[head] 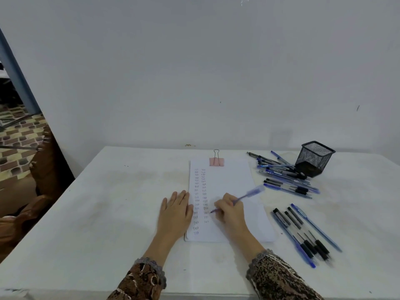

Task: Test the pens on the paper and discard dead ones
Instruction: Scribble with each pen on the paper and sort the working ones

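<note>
Now, on the head camera, the right hand (230, 211) pinches a blue pen (249, 194), its tip on the clipped paper (233, 182) mid-test, while the left hand (175, 210) lies flat on the sheet's edge; the next move, I'd say, is judging the ink and sorting the pen.

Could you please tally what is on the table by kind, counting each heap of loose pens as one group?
paper pad: 1
binder clip: 1
mesh pen holder: 1
held pen, in the right hand: 1
loose pen groups, far group and near group: 2
Total: 6
</note>
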A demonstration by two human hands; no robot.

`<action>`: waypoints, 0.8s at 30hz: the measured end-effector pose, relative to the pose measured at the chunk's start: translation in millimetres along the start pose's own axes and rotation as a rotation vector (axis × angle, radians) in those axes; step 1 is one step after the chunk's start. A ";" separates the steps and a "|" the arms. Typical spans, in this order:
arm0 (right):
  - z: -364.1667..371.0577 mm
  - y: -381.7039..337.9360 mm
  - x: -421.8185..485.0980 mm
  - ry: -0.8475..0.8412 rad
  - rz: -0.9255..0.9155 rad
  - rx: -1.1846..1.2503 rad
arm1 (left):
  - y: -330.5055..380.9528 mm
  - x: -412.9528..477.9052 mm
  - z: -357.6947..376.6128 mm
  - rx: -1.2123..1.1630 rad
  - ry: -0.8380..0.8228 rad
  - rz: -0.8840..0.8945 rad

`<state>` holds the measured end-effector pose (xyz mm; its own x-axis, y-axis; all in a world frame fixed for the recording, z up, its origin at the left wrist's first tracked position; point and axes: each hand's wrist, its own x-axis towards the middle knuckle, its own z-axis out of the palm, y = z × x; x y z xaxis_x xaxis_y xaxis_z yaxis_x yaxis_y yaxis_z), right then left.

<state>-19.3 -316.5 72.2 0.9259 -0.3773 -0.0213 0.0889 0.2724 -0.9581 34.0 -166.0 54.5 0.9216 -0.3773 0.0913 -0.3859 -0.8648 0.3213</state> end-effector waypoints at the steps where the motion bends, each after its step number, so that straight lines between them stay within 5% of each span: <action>1: -4.5 -3.9 2.7 0.002 0.052 0.183 | -0.2 0.1 0.1 -0.007 0.004 0.002; 3: -9.9 -14.0 8.0 0.007 0.115 0.368 | 0.0 -0.4 -0.1 -0.014 0.006 0.000; 6: -10.6 -34.6 14.5 -0.055 0.139 0.253 | -1.0 -0.3 0.9 -0.041 0.023 0.000; 8: -10.6 -47.8 16.6 -0.119 0.032 -0.176 | -1.6 -0.1 1.7 -0.096 0.083 0.042; 11: -16.8 -52.2 27.4 -0.176 -0.377 -0.961 | 0.4 0.0 0.3 -0.308 0.214 0.157; 15: -29.3 -37.9 40.1 -0.278 -0.740 -1.479 | 10.3 -1.0 -5.8 -0.563 0.256 0.203; 20: -37.4 -8.5 44.1 -0.222 -0.957 -1.608 | 23.7 11.0 -7.6 -0.376 0.021 0.333; 24: -39.4 -3.0 41.7 -0.133 -1.099 -1.523 | 33.2 15.5 -5.7 -0.289 0.006 0.301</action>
<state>4.5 -367.9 62.9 0.7160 0.2681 0.6446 0.2940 -0.9533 0.0699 35.7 -198.7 71.9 0.7699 -0.5963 0.2272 -0.6114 -0.5873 0.5304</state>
